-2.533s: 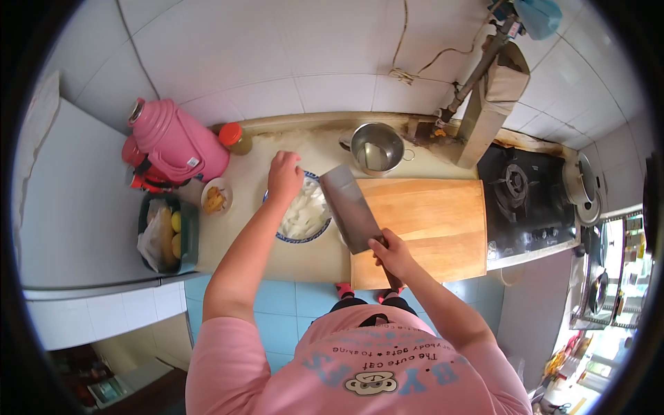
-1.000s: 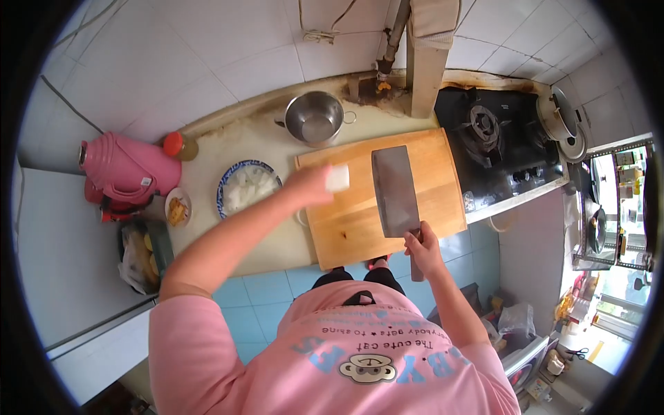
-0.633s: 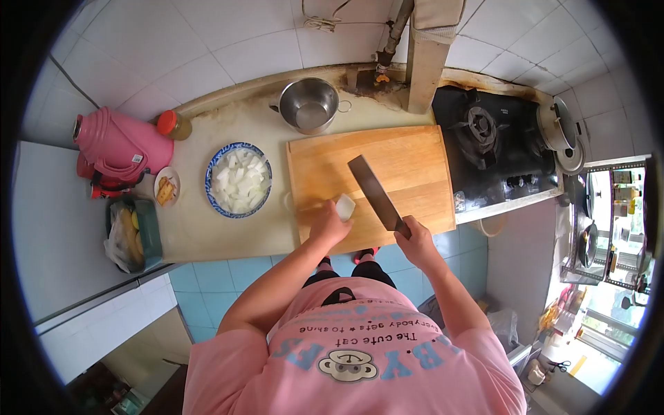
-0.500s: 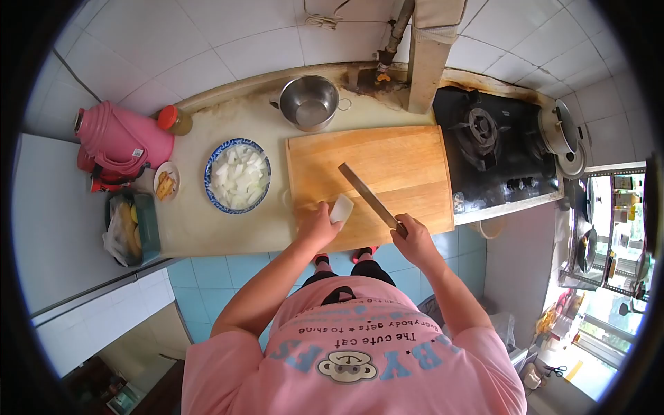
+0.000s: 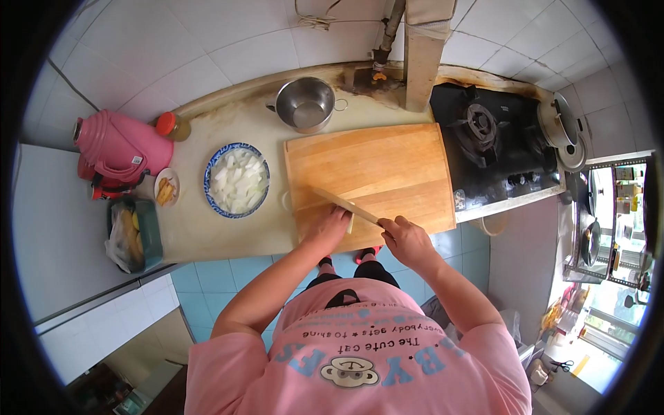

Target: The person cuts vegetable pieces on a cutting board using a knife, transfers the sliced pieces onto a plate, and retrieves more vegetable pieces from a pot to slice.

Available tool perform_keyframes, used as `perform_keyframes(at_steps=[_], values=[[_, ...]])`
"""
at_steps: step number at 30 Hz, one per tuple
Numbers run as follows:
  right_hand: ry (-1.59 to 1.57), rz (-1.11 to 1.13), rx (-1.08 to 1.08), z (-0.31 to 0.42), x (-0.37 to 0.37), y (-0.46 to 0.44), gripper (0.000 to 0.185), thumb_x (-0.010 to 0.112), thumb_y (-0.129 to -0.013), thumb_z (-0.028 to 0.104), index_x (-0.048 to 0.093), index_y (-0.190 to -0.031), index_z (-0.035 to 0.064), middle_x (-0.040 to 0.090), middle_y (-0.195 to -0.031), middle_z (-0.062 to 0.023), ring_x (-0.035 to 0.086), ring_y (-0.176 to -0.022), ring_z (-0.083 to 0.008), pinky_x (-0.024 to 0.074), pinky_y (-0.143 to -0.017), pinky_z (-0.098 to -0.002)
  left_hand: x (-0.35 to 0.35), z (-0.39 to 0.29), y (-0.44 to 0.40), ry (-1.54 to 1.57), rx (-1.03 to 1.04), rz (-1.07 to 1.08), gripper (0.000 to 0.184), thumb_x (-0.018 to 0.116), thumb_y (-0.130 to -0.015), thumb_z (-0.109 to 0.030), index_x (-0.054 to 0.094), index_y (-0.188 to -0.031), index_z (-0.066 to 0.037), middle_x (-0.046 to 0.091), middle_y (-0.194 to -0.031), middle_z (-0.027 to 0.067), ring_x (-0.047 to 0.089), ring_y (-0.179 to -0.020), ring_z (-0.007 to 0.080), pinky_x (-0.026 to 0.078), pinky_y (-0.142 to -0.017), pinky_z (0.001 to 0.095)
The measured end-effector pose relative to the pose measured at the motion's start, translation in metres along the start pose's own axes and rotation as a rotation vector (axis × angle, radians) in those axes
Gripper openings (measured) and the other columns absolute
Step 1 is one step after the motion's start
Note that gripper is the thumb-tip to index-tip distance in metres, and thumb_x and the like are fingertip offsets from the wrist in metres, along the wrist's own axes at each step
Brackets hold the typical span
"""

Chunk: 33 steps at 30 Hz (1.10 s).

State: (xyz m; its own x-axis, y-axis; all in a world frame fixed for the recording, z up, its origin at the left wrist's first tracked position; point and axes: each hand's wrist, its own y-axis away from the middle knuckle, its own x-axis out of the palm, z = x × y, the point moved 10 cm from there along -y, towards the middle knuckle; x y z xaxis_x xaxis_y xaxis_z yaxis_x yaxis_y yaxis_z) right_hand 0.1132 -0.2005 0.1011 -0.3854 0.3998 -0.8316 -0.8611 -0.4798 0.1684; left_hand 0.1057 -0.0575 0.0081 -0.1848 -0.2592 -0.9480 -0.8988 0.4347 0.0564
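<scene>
My right hand (image 5: 411, 242) is closed round the handle of a kitchen knife (image 5: 353, 208). The blade slants across the wooden cutting board (image 5: 387, 162), its tip toward the left. Close against the near side of the blade, my left hand (image 5: 328, 228) has its fingers bent over a pale white vegetable piece (image 5: 351, 225); only a sliver of that piece shows. Left of the board stands a blue-rimmed bowl (image 5: 208, 196) filled with white vegetable chunks (image 5: 238, 181).
Behind the board sits a steel pot (image 5: 305, 111). The black gas stove (image 5: 508, 183) adjoins the board on the right. At the left are a pink thermos (image 5: 128, 145), a red-lidded jar (image 5: 174, 127), a small plate (image 5: 167, 200) with yellowish pieces and a green basket (image 5: 151, 238).
My left hand has moved right with the vegetable piece, up to the blade. My right hand has shifted slightly left, and the knife now lies at a flatter angle, lower over the board.
</scene>
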Motion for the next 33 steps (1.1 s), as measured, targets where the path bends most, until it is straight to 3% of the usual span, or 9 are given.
perform_keyframes(at_steps=[12,16,18,21,28,31,33], values=[[0.114,0.103,-0.142,0.002,0.0,-0.022,0.024,0.066,-0.089,0.016,0.066,-0.112,0.0098,0.061,-0.079,-0.0132,0.067,-0.07,-0.0335,0.0563,-0.064,-0.0435,0.0,0.003,0.006,0.0,-0.008,0.058,0.043,0.056,-0.087,-0.01,0.058,-0.129,-0.001,0.059,-0.125,0.0103,0.063,-0.111,0.0252,0.06,-0.082,0.0344],[0.116,0.14,-0.194,0.002,0.01,-0.037,0.021,0.065,-0.089,0.014,0.066,-0.109,0.0072,0.062,-0.08,-0.0139,0.067,-0.069,-0.0344,0.0563,-0.064,-0.0438,0.003,0.004,0.008,-0.003,0.004,0.022,0.044,0.056,-0.087,-0.01,0.058,-0.13,-0.001,0.058,-0.127,0.0106,0.064,-0.11,0.0247,0.06,-0.082,0.0351],[0.12,0.155,-0.2,0.001,0.019,-0.044,0.02,0.064,-0.09,0.014,0.064,-0.108,0.0066,0.063,-0.081,-0.0147,0.067,-0.07,-0.035,0.056,-0.064,-0.0447,0.0,0.0,0.007,-0.026,0.018,-0.102,0.041,0.056,-0.087,-0.01,0.059,-0.126,0.0,0.056,-0.13,0.0131,0.064,-0.111,0.0246,0.06,-0.082,0.0351],[0.063,0.135,-0.217,-0.013,0.04,-0.053,0.018,0.063,-0.092,0.015,0.062,-0.108,0.0068,0.065,-0.083,-0.0156,0.067,-0.072,-0.0358,0.0557,-0.064,-0.046,0.009,0.001,0.005,0.059,-0.114,0.067,0.037,0.056,-0.087,-0.011,0.059,-0.121,0.002,0.055,-0.13,0.0154,0.062,-0.114,0.0259,0.06,-0.083,0.0349],[-0.053,0.083,-0.143,-0.019,0.033,-0.048,0.021,0.062,-0.093,0.017,0.061,-0.112,0.0069,0.066,-0.088,-0.0172,0.067,-0.075,-0.0375,0.0558,-0.066,-0.0469,0.008,-0.011,0.002,-0.02,-0.089,0.039,0.035,0.057,-0.087,-0.012,0.06,-0.117,0.004,0.055,-0.123,0.0154,0.058,-0.113,0.0284,0.058,-0.085,0.0332],[-0.043,0.105,-0.158,-0.01,0.017,-0.048,0.022,0.063,-0.093,0.016,0.062,-0.113,0.0067,0.066,-0.089,-0.0173,0.067,-0.076,-0.0376,0.056,-0.068,-0.0463,0.004,-0.013,0.005,-0.029,-0.066,0.029,0.041,0.055,-0.087,-0.008,0.055,-0.124,0.008,0.052,-0.128,0.0181,0.058,-0.116,0.0273,0.056,-0.091,0.0308],[0.009,0.207,-0.169,-0.003,0.014,-0.045,0.023,0.063,-0.092,0.014,0.062,-0.113,0.0044,0.066,-0.09,-0.0172,0.066,-0.077,-0.0372,0.0535,-0.067,-0.046,0.013,-0.008,0.006,-0.017,-0.102,-0.008,0.039,0.056,-0.087,-0.015,0.06,-0.121,0.005,0.055,-0.123,0.0148,0.056,-0.114,0.0273,0.056,-0.088,0.0328]])
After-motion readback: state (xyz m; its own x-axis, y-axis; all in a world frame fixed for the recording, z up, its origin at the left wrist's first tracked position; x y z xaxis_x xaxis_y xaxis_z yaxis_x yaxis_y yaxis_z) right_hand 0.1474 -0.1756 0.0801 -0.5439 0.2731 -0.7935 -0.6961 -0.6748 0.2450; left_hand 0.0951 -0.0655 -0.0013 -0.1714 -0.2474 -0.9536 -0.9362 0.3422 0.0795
